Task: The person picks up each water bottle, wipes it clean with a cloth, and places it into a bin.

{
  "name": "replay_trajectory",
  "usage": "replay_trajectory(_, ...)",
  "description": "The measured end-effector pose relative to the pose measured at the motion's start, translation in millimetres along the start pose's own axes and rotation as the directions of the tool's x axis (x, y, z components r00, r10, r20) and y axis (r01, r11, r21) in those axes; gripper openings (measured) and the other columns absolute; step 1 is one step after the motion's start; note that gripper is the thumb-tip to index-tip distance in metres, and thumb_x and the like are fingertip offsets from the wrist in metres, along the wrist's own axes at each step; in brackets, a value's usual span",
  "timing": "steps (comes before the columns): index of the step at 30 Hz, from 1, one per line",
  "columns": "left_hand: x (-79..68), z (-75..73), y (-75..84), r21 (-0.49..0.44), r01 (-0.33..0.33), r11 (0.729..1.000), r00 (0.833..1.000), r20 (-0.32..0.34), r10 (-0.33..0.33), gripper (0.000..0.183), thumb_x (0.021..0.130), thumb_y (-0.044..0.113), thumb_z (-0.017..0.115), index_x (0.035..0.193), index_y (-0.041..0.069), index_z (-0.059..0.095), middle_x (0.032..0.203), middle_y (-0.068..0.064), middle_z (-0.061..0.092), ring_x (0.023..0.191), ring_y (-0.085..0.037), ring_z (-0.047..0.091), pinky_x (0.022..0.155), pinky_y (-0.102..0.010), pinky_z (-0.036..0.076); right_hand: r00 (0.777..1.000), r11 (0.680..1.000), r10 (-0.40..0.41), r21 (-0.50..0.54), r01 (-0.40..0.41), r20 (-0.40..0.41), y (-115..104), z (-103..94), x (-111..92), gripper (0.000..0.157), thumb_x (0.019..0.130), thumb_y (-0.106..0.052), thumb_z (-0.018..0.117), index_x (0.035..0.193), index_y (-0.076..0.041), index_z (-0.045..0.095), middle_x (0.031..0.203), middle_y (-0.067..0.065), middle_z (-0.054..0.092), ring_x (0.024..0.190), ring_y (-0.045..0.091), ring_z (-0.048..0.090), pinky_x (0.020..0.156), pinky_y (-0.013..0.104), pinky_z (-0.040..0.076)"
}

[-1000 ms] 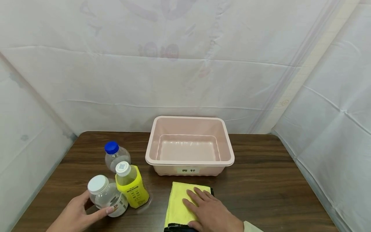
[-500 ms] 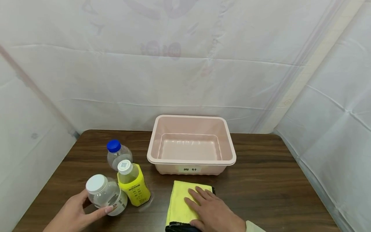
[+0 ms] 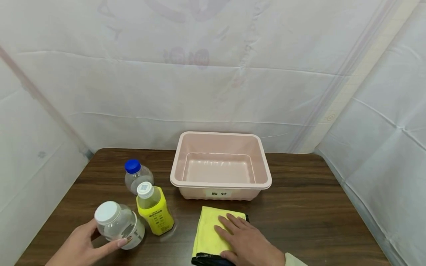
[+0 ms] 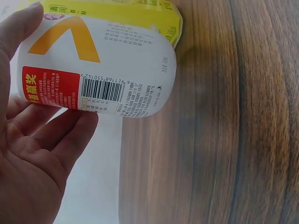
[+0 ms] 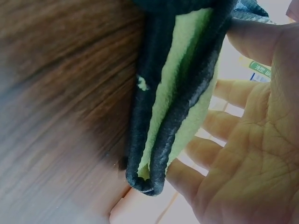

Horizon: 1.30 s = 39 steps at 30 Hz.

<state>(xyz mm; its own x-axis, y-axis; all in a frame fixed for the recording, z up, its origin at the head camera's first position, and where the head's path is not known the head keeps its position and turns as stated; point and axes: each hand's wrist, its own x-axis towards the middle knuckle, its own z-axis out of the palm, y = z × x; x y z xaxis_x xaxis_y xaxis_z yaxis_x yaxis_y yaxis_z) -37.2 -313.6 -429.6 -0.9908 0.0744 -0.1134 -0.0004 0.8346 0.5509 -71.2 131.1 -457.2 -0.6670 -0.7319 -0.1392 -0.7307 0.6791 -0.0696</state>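
Observation:
My left hand (image 3: 81,242) grips a clear, wide bottle with a white cap (image 3: 119,225), thumb on the near side and fingers behind it. The bottle leans left; the left wrist view shows its printed label (image 4: 126,60) with a barcode. Beside it stands a yellow-wrapped bottle (image 3: 156,218) with a white cap, and behind that a clear bottle with a blue cap (image 3: 138,177). My right hand (image 3: 247,242) lies with straight, slightly spread fingers on a folded yellow cloth (image 3: 211,232). In the right wrist view, the black-edged folds of the cloth (image 5: 180,112) are seen end-on.
A pink plastic basin (image 3: 220,185) with a label on its front stands at the back middle of the brown wooden table (image 3: 306,207). White sheeting (image 3: 213,92) hangs behind the table and along both sides.
My left hand has shifted a little left with the white-capped bottle, widening the gap to the yellow-wrapped one. My right hand stays on the cloth. The head view has shifted slightly.

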Motion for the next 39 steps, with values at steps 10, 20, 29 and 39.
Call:
replay_trajectory(10,-6.1,0.8,-1.5,0.012,-0.006,1.000,0.999,0.036,0.006,0.073,0.090,0.038,0.082,0.140,-0.004,0.051,0.126,-0.017,0.071,0.100,-0.014,0.072,0.073,-0.023,0.058,1.000,0.999,0.009,0.037,-0.009,0.005,4,1.4,-3,0.059,0.107,-0.056,0.049,0.158,-0.027,0.045,0.168,0.002,0.039,0.154,0.029,0.042,0.120,0.045,0.044)
replay_trajectory(20,-10.9,5.2,4.5,-0.062,-0.013,0.998,0.997,0.081,0.018,0.074,0.091,0.034,0.081,0.143,-0.006,0.047,0.132,-0.022,0.068,0.103,-0.025,0.074,0.076,-0.041,0.064,1.000,0.998,0.019,0.058,-0.020,0.018,7,2.6,-4,0.059,0.106,-0.057,0.049,0.158,-0.028,0.045,0.168,0.001,0.039,0.154,0.029,0.041,0.120,0.045,0.044)
replay_trajectory(29,-14.4,9.6,6.1,-0.105,-0.054,0.993,0.992,0.106,0.066,0.069,0.092,0.031,0.080,0.143,-0.003,0.049,0.132,-0.017,0.069,0.101,0.005,0.067,0.076,-0.027,0.062,1.000,0.999,0.009,0.046,-0.009,0.009,7,1.6,-4,0.059,0.106,-0.056,0.049,0.157,-0.027,0.046,0.168,0.002,0.040,0.153,0.029,0.042,0.120,0.044,0.044)
replay_trajectory(39,-11.7,11.3,13.3,-0.111,-0.065,0.992,0.987,0.137,0.080,0.069,0.093,0.034,0.079,0.143,-0.002,0.048,0.133,-0.017,0.069,0.104,-0.021,0.074,0.079,-0.041,0.064,1.000,0.999,0.009,0.049,-0.010,0.015,8,1.2,-5,0.059,0.107,-0.056,0.049,0.158,-0.028,0.046,0.168,0.002,0.040,0.153,0.029,0.042,0.120,0.044,0.044)
